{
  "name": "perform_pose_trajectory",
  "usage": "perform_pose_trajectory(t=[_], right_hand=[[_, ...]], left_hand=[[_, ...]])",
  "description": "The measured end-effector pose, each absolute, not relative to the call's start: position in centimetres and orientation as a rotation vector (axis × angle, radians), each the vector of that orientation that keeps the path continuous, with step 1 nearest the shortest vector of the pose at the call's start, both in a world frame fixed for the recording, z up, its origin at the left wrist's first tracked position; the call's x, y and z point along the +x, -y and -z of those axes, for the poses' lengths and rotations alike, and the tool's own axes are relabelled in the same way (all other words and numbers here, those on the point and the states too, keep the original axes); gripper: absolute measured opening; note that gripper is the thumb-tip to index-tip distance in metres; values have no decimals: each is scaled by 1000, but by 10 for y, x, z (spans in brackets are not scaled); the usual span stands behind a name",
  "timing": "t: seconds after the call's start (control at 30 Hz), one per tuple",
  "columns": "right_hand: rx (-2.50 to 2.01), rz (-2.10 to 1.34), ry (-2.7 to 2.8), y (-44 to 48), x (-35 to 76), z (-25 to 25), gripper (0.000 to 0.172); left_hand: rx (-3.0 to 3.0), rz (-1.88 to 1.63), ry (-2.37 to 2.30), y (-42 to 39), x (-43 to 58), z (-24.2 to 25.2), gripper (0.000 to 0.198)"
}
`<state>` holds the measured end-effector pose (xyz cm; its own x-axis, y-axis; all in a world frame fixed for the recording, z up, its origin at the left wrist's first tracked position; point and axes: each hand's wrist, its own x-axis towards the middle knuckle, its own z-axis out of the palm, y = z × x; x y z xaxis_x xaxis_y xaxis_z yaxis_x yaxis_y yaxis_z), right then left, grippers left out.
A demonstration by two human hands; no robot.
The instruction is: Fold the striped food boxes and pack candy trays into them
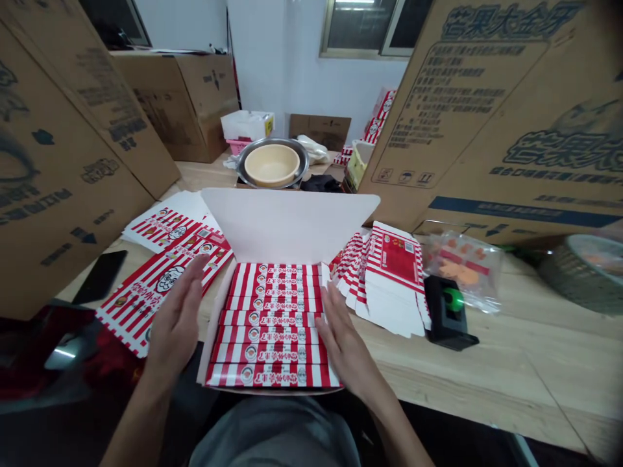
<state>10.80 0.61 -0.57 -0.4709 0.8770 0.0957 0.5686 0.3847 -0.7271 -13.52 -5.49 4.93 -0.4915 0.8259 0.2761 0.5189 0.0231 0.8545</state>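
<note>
From my head view, the box [292,224] sat open at the near edge of the table [487,383], lid raised at the far side, with a row of striped packs [275,334] inside, between flat cards [131,298] on the left and flat cartons [396,298] on the right. I judged it thin card: fairly stiff along the folds, easy to crease or bow in the panels, and modest in weight even with its load. The packs looked glossy, so I expected them to slide against each other. I'd have taken the box low by both side walls, never by the floppy lid. My left hand [178,318] was open, fingers straight and close together, apart from the left wall and holding nothing. My right hand [348,347] lay flat along the right wall, fingers extended, seeming to touch it without gripping.
</note>
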Motion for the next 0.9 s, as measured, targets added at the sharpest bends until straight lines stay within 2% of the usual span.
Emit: perform_pose_trajectory(t=[0.1,0.23,0.37,0.5,0.53,0.63,0.7,0.8,0.9], right_hand=[[-1273,-748,2227,-7,102,5,55],[-1226,-818,2109,-19,103,9,47],[-1108,-1030,1943,-40,108,17,34],[-1102,-1156,1874,-48,106,17,44],[-1096,-1184,1844,-48,105,17,49],[-1072,-1190,1689,-46,102,20,61],[-1071,-1129,1560,-44,101,24,66],[-1090,-1060,1577,-40,103,25,52],[-1074,-1118,1766,-35,112,16,39]], left_hand=[[1281,-1146,-1970,51,-130,-23,54],[1560,-900,-1908,45,-122,-2,52],[1607,-1144,-1858,24,-132,-1,37],[1512,-1452,-1754,-7,-145,4,58],[1558,-1471,-1690,-12,-149,6,57],[1772,-1384,-1555,-17,-165,8,32],[1901,-1267,-1514,-19,-179,3,27],[2057,-1039,-1466,-27,-183,-14,30],[2169,-839,-1463,-36,-152,-27,21]])
